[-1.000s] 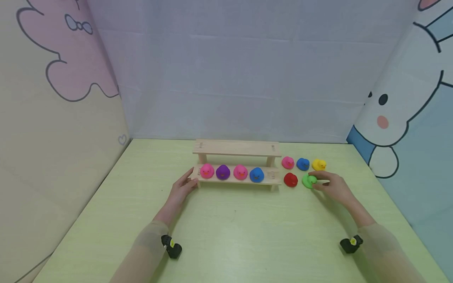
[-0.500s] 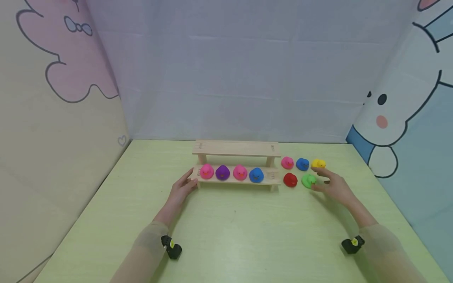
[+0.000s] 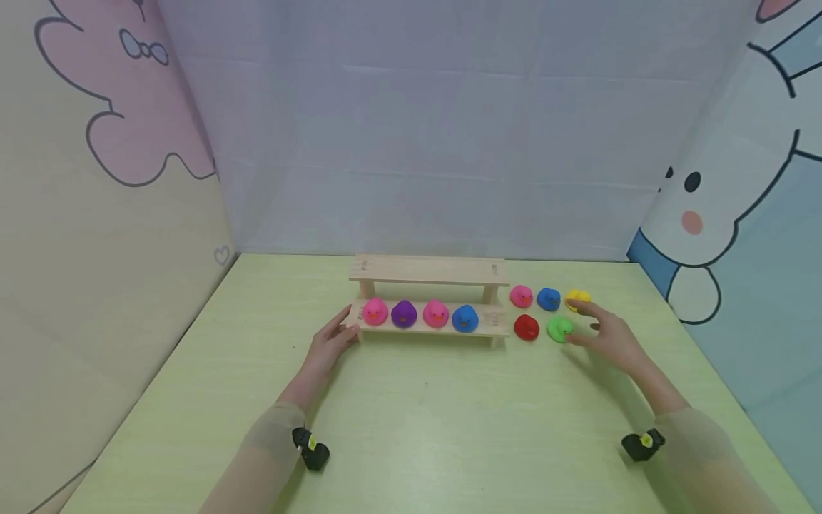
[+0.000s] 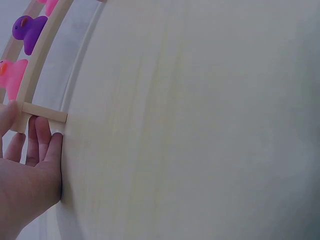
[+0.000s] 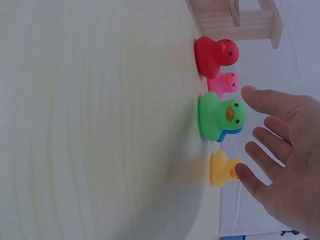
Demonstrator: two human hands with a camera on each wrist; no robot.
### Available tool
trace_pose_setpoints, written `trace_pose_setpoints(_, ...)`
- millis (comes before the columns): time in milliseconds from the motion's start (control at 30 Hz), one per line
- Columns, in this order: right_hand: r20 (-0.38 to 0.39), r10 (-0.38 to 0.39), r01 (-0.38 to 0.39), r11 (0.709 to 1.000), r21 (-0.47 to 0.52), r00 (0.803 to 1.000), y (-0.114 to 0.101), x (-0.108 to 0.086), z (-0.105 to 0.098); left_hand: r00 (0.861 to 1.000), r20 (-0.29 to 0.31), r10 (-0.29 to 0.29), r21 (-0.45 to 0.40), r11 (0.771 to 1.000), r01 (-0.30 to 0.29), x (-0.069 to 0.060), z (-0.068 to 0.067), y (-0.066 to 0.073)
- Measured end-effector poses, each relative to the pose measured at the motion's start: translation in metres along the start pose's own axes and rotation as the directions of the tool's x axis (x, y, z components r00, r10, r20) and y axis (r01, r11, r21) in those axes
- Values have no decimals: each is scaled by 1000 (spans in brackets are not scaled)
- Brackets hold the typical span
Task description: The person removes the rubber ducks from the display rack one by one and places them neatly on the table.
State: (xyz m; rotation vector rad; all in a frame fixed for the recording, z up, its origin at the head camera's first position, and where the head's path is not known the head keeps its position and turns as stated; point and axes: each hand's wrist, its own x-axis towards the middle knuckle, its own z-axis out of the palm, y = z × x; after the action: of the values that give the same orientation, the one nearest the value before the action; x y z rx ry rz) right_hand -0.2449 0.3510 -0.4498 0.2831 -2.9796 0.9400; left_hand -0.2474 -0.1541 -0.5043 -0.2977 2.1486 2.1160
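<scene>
A two-tier wooden shelf (image 3: pixel 429 269) stands on the table, its lower tier bearing a pink, a purple (image 3: pixel 404 314), another pink and a blue duck (image 3: pixel 465 318). My left hand (image 3: pixel 329 346) grips the lower tier's left end; the left wrist view has the thumb on the board's end and fingers below. Right of the shelf, my right hand (image 3: pixel 610 343) is spread beside the green duck (image 3: pixel 560 329), holding nothing. In the right wrist view a gap separates the thumb from the green duck (image 5: pixel 220 117), and a fingertip overlaps the yellow duck (image 5: pixel 222 169); contact is unclear.
A red duck (image 3: pixel 526 328) sits between the shelf and the green duck. Behind are a pink duck (image 3: pixel 521 296) and a blue duck (image 3: pixel 549 299). A pale cloth (image 3: pixel 437 143) hangs behind the table (image 3: pixel 424 428).
My right hand's fingers have left the green duck and spread, with the fingertips shifting back toward the yellow duck. My left hand and the ducks have stayed in place.
</scene>
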Motion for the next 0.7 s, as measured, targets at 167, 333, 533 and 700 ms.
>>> trace_pose_setpoints(167,-10,10,-10,1000,-15,1000,-5,2,-1,1000,2,1,2,1000,-1,1,0,-1)
trace_pose_setpoints(333,-12,18,-18,999,-26,1000,-17,4,-2,1000,8,3,-8,1000,-3,4,0,-2)
trace_pose_setpoints(533,-37,-36,35,999,-13,999,-36,7,1,1000,14,17,-6,1000,-17,7,-1,-5)
trace_pose_setpoints(700,-62,-114,115,993,1,992,-49,12,7,1000,10,17,-1,1000,-17,8,-2,-6)
